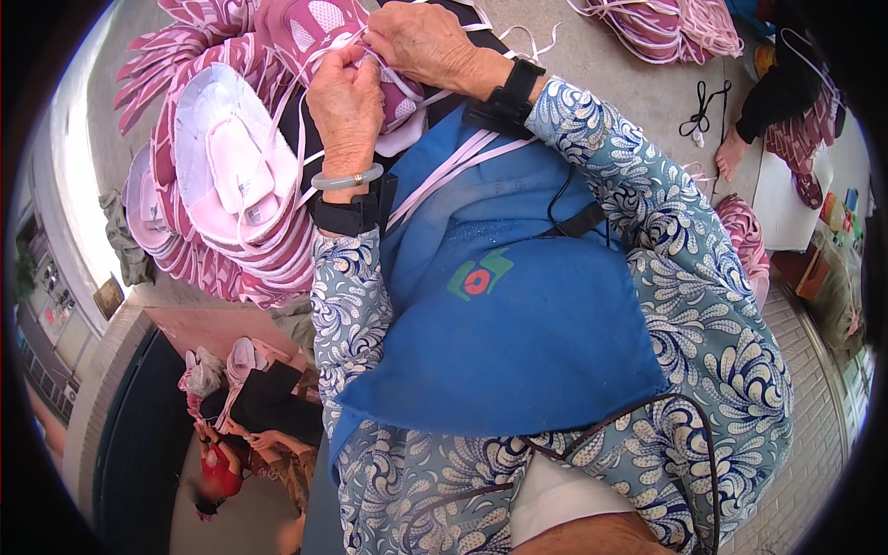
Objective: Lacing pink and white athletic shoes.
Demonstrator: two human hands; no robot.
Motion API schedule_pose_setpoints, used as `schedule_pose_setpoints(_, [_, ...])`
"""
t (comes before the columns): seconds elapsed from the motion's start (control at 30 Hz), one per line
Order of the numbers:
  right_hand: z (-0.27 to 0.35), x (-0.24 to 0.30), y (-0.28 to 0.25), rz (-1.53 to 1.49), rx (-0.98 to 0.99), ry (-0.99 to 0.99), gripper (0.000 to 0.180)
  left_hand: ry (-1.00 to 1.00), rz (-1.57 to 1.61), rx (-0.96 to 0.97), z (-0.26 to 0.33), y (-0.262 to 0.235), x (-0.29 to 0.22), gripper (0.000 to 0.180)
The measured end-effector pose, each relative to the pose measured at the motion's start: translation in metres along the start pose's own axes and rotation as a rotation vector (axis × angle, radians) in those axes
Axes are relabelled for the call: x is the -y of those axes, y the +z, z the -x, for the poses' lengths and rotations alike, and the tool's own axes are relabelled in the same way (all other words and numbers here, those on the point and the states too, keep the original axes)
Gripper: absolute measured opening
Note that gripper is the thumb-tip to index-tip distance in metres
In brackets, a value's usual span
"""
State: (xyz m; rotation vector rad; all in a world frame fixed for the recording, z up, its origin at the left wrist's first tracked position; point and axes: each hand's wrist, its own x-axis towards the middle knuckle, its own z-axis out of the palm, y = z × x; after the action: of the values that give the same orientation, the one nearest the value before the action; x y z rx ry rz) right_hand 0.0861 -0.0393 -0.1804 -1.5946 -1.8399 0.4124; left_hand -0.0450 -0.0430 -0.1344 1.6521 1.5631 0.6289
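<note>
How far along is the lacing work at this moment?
Done: a tall stack of pink shoe uppers lies beside the person's lap. In hand: left hand and right hand both grip one pink upper, handling its white lace. Left: another pile lies beyond, its state unclear.

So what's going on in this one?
A person in a patterned blouse and blue apron works a pink shoe upper with both hands. The left hand and the right hand pinch at pale pink laces that trail down over the apron. Beside the left hand stands a tall stack of pink uppers, white linings facing up. Another pile of uppers lies on the floor, where someone else's bare foot rests.
</note>
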Motion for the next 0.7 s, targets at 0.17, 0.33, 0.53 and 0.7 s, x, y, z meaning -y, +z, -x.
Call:
schedule_pose_setpoints(0.17, [0.015, 0.019, -0.021, -0.1, -0.07, -0.043, 0.02, 0.071, -0.199, -0.015, -0.003, -0.002, 0.005, 0.02])
schedule_pose_setpoints(0.33, [0.019, 0.019, -0.029, 0.101, 0.167, 0.009, 0.027, 0.094, -0.045, -0.09, 0.001, 0.007, 0.007, 0.014])
schedule_pose_setpoints(0.53, [0.02, 0.038, -0.017, 0.224, 0.158, 0.035, 0.032, 0.109, -0.083, -0.093, 0.002, 0.006, -0.002, 0.013])
schedule_pose_setpoints(0.7, [0.014, 0.018, -0.016, 0.164, 0.277, -0.033, 0.03, 0.25, -0.189, -0.112, 0.002, 0.007, 0.012, 0.02])
